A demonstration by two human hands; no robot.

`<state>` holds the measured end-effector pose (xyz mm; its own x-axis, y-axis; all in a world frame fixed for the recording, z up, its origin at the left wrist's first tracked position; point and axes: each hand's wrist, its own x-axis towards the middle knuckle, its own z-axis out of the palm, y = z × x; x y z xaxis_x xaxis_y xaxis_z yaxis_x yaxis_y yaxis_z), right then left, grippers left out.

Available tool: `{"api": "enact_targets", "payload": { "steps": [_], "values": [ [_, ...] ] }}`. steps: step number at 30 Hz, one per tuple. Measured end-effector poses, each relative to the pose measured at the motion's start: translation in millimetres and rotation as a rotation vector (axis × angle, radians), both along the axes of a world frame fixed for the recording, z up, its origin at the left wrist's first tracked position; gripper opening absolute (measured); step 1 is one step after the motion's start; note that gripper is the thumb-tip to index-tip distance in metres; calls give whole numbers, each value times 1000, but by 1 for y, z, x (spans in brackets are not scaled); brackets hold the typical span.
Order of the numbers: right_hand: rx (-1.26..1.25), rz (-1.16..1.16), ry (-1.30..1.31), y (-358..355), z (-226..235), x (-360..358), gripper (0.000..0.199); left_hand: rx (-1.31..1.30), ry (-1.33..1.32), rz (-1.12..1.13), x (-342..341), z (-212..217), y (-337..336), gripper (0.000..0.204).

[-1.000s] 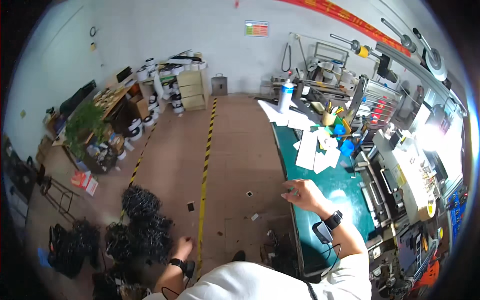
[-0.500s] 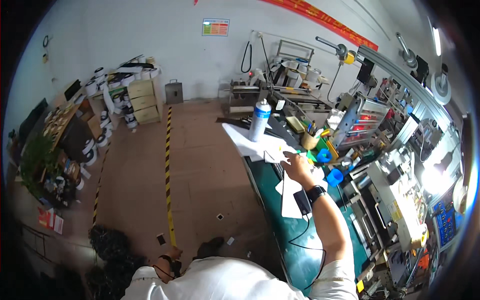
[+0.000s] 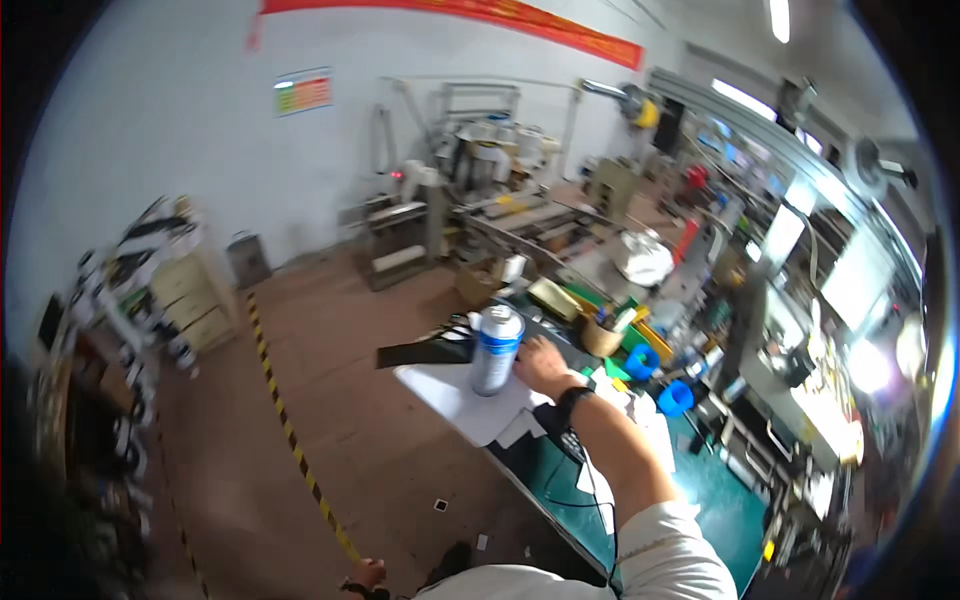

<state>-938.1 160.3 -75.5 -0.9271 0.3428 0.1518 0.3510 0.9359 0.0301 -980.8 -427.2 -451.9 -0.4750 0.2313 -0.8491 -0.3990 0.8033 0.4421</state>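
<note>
My right hand (image 3: 543, 366) reaches over the green-topped bench (image 3: 715, 510), just right of a white and blue spray can (image 3: 494, 350). The fingertips are blurred and partly hidden beside the can, so a grip on anything does not show. The can stands upright on white paper sheets (image 3: 447, 398) at the bench's far left corner. Under my right wrist lies a dark corded device (image 3: 568, 440), partly covered. My left hand (image 3: 368, 573) hangs low by the floor at the lower edge, small and blurred, its fingers unclear.
Behind the right hand stand a tan pen cup (image 3: 602, 338) and two blue tape-like rings (image 3: 675, 398). Machinery (image 3: 800, 400) lines the right side. A black and yellow floor stripe (image 3: 290, 430) runs left of the bench. Drawers (image 3: 190, 295) stand at the far left wall.
The view has swung to the right. My right hand has moved from the papers near the pen cup to beside the spray can. The can still stands on the sheets.
</note>
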Motion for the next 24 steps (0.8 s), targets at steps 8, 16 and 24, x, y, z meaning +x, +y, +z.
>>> {"api": "enact_targets", "payload": {
  "steps": [8,16,24],
  "values": [
    [-341,-246,469,-32,38,56,28,72,-54,-350,-29,1,59,36],
    [-345,-280,958,-148,102,341,28,254,-103,-1033,52,36,204,36],
    [65,-596,787,-424,55,650,29,390,-580,-1831,384,182,242,43]
  ]
}}
